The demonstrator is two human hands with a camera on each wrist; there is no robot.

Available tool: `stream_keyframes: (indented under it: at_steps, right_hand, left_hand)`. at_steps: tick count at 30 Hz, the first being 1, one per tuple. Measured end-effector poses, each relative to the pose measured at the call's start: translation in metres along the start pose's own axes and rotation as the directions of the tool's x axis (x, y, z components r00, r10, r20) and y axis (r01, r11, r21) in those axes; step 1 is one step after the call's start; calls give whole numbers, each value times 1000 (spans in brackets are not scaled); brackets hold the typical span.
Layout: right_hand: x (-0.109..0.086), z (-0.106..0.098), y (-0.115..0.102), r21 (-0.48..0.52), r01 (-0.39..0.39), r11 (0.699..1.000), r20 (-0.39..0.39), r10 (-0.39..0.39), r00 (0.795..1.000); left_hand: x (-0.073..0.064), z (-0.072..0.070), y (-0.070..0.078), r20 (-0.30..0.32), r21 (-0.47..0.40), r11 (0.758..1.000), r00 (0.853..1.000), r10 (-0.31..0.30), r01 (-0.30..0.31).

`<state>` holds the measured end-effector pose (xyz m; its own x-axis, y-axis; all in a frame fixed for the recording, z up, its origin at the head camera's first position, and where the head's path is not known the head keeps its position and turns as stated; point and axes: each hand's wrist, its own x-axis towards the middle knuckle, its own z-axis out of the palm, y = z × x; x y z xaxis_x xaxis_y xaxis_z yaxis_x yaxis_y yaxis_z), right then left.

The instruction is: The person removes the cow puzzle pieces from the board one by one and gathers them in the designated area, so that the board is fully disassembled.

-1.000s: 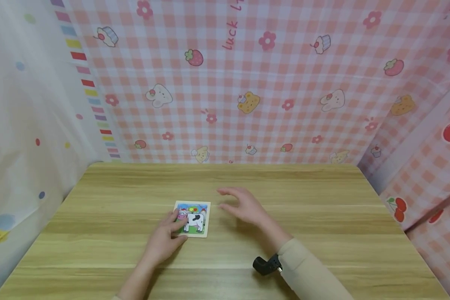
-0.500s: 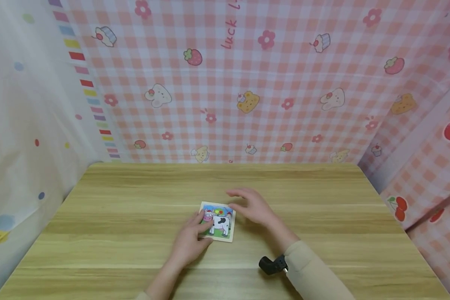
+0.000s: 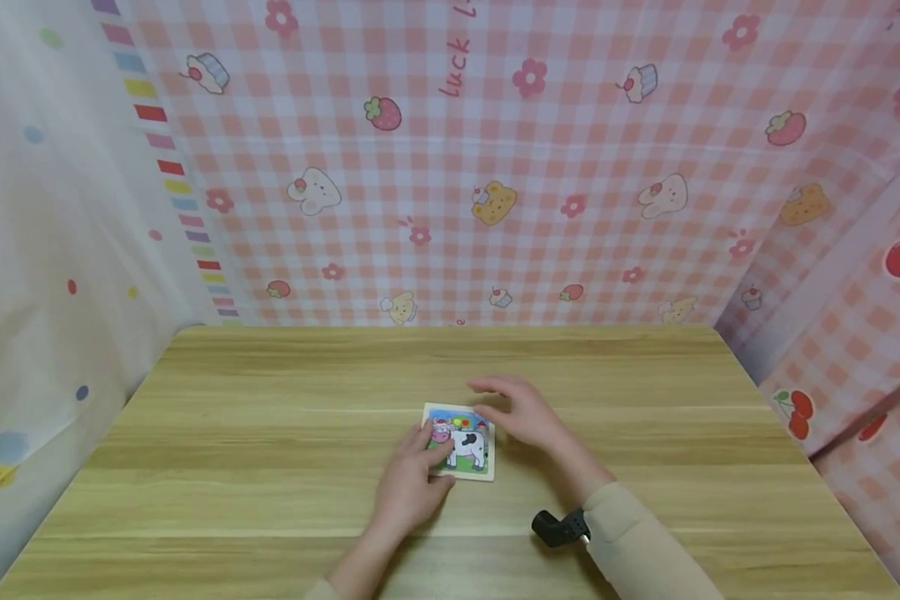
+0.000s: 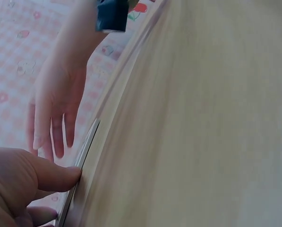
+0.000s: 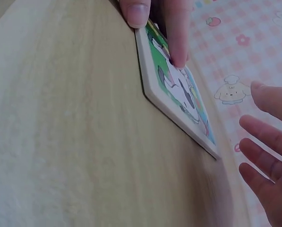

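A small square cow picture board (image 3: 468,450) with a pale border lies flat on the wooden table, near its middle. My left hand (image 3: 408,487) holds it at the near-left corner. The thumb is against the near edge, and a finger rests on the cow picture (image 5: 178,90). Just right of the board, my right hand (image 3: 521,417) hovers with fingers loosely bent and holds nothing. Its spread fingers also show in the right wrist view, apart from the board's edge. In the left wrist view the board (image 4: 84,151) is seen almost edge-on.
The wood-grain table (image 3: 232,467) reaches back to a pink checked curtain (image 3: 435,167). White dotted cloth (image 3: 67,233) hangs at the left, and more checked cloth (image 3: 855,350) at the right. A black wrist camera (image 3: 558,527) sits under the right forearm.
My left hand has slid the board to the right across the table, up close to the right hand. The right hand has shifted slightly right, its fingers still loosely bent.
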<state>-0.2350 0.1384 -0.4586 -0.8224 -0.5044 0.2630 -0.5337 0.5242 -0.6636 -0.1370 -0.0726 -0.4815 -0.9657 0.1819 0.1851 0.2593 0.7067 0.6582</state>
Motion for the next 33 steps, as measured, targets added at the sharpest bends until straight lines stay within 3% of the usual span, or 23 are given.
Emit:
stream_keyframes:
  at_steps: [11,17,23,33]
  right_hand:
    - [4,2,3,-17,4,1000,53,-3,999]
    - [7,5,2,-44,55,997,59,-53,997]
    - [9,8,1,-86,41,995,69,-35,997]
    - [18,12,-1,-108,59,992,131,-45,990]
  left_hand:
    - [-7,12,21,74,-26,1000,997,6,-4]
    - [-5,7,13,99,-77,997,995,18,-10]
    - [-5,-4,0,72,33,995,993,92,-94]
    - [-7,-13,-11,79,83,989,991,112,-119]
